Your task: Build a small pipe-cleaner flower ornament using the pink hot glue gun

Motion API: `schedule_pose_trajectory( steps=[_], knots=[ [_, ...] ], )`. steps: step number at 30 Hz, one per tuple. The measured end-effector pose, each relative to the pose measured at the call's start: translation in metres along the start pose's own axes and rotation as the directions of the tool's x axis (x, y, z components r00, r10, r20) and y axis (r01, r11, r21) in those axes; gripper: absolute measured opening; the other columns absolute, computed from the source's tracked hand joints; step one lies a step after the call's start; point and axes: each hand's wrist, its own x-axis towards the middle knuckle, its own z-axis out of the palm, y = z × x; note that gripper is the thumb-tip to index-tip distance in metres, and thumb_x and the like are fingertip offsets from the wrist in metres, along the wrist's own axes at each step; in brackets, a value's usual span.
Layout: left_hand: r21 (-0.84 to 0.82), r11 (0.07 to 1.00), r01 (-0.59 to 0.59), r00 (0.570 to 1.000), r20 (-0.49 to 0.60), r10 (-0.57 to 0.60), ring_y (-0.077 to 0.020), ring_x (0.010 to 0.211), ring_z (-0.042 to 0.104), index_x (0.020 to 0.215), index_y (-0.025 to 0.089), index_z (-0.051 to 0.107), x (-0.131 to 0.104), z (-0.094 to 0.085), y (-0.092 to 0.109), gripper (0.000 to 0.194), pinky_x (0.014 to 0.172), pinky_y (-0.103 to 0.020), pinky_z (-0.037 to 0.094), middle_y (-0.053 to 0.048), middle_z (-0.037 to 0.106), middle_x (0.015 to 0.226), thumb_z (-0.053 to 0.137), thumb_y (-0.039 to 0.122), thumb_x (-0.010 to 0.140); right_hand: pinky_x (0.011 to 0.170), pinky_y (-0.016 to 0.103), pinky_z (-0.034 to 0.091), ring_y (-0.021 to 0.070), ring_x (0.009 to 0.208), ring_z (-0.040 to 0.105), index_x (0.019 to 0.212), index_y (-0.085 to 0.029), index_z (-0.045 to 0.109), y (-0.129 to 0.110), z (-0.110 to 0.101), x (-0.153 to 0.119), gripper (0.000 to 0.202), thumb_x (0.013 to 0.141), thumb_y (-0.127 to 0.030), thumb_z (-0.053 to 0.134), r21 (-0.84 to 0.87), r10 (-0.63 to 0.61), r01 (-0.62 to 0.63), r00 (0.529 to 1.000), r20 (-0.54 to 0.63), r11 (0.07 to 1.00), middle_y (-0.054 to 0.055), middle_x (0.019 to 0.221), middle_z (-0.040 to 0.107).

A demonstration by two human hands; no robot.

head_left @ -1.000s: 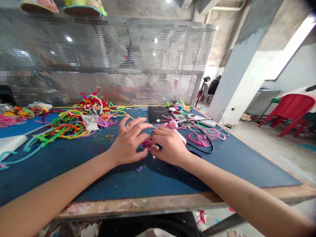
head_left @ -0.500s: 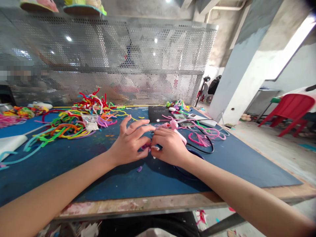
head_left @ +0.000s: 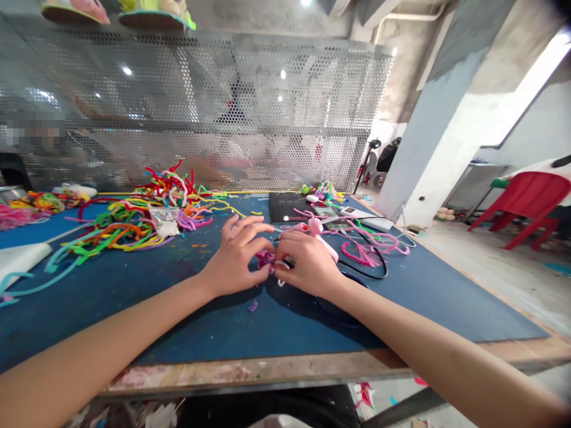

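My left hand (head_left: 238, 255) pinches a small purple fuzzy piece (head_left: 264, 258), which looks like twisted pipe cleaner, between thumb and forefinger. Its other fingers are raised and apart. Meeting it from the right, my right hand (head_left: 308, 261) has its fingers closed at the same piece. A short white fuzzy end (head_left: 281, 282) sticks out below the right fingertips; whether it joins the purple piece is hidden. Just beyond the right hand lies a pink glue gun (head_left: 316, 226), partly covered by that hand. A purple scrap (head_left: 253, 306) lies on the blue mat (head_left: 214, 333) nearer to me.
Colourful pipe cleaners (head_left: 120, 223) are heaped at the left, with a small clear bag (head_left: 166, 221) among them. A black box (head_left: 284, 208), pink pipe cleaners (head_left: 397, 244) and a black cord (head_left: 377, 274) lie behind and right. A perforated metal screen (head_left: 191, 113) stands behind the table.
My left fingers have shifted slightly and lowered, so more of the purple piece shows. The white end now hangs below the right fingertips. Both hands stay together in nearly the same place.
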Motion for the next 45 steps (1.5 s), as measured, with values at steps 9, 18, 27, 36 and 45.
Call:
schedule_pose_trajectory(
  steps=[9,18,27,36,45],
  knots=[
    [-0.652,0.704,0.281,0.928,-0.001,-0.371,-0.0235,0.103,0.058,0.094,0.019,0.065,0.006,0.003,-0.004,0.029,0.09,-0.04,0.048,-0.008,0.062,0.108,0.07,0.039,0.072,0.069,0.027,0.043,0.0159,0.075,0.058,0.069,-0.018,0.056,0.0,-0.005,0.0,0.004,0.071,-0.014,0.057,0.091,0.023,-0.002,0.974,-0.226,0.996,0.004,0.078,0.061],
    [-0.909,0.235,0.344,0.816,0.165,-0.555,-0.0206,0.085,0.066,0.081,0.015,0.067,0.007,0.005,0.01,0.029,0.076,-0.036,0.056,-0.006,0.071,0.089,0.08,0.029,0.06,0.069,0.027,0.045,0.0147,0.074,0.058,0.073,-0.02,0.055,-0.004,-0.002,-0.003,0.005,0.074,-0.015,0.056,0.133,0.017,0.021,0.96,-0.281,0.991,0.003,0.08,0.06],
    [-0.893,0.349,0.283,0.869,0.085,-0.487,-0.02,0.086,0.065,0.072,0.013,0.068,0.006,0.0,0.008,0.019,0.073,-0.033,0.055,-0.009,0.07,0.094,0.078,0.027,0.063,0.068,0.024,0.047,0.0127,0.072,0.058,0.075,-0.019,0.055,-0.004,0.0,-0.003,0.008,0.073,-0.011,0.058,0.161,-0.052,0.112,0.94,-0.338,0.981,0.002,0.077,0.062],
    [-0.863,0.431,0.265,0.895,0.053,-0.443,-0.0185,0.082,0.066,0.078,0.014,0.07,0.005,-0.003,0.009,0.017,0.067,-0.028,0.056,-0.008,0.071,0.094,0.074,0.028,0.069,0.072,0.023,0.049,0.012,0.076,0.062,0.09,-0.019,0.062,-0.005,0.0,-0.004,0.014,0.079,-0.013,0.055,0.131,-0.078,0.127,0.942,-0.326,0.983,0.003,0.082,0.065],
    [-0.761,0.554,0.337,0.896,0.079,-0.437,-0.0219,0.088,0.066,0.089,0.015,0.07,0.0,0.003,0.006,0.024,0.073,-0.031,0.056,-0.009,0.071,0.097,0.068,0.035,0.075,0.072,0.025,0.047,0.0151,0.078,0.063,0.084,-0.018,0.062,-0.003,-0.004,-0.002,0.008,0.083,-0.016,0.055,-0.068,-0.073,0.063,0.983,-0.168,0.996,0.004,0.082,0.067]
  ],
)
